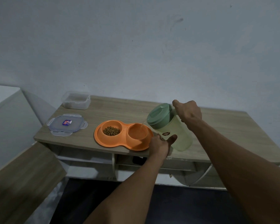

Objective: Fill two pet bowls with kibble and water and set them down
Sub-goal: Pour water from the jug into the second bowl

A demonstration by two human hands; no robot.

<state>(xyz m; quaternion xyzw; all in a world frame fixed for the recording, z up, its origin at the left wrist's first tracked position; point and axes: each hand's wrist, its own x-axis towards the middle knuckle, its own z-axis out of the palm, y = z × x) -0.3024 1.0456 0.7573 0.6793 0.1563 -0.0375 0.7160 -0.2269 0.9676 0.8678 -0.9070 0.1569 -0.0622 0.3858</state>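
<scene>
An orange double pet bowl (102,139) lies on the wooden table (116,109). Its left cup holds brown kibble (111,131); its right cup (137,131) takes a thin stream of water. A pale green jug (178,131) with a darker green lid (158,114) is tilted left over that cup. My right hand (188,111) grips the jug near its top at the handle side. My left hand (162,143) supports the jug's lower body, thumb against its wall, beside the bowl's right rim.
A clear plastic container (76,102) stands at the table's back left, its lid (66,124) lying flat in front of it. A white cabinet (5,97) rises at the left. Shelves (87,157) sit under the table, and a wooden panel (23,175) juts in low left.
</scene>
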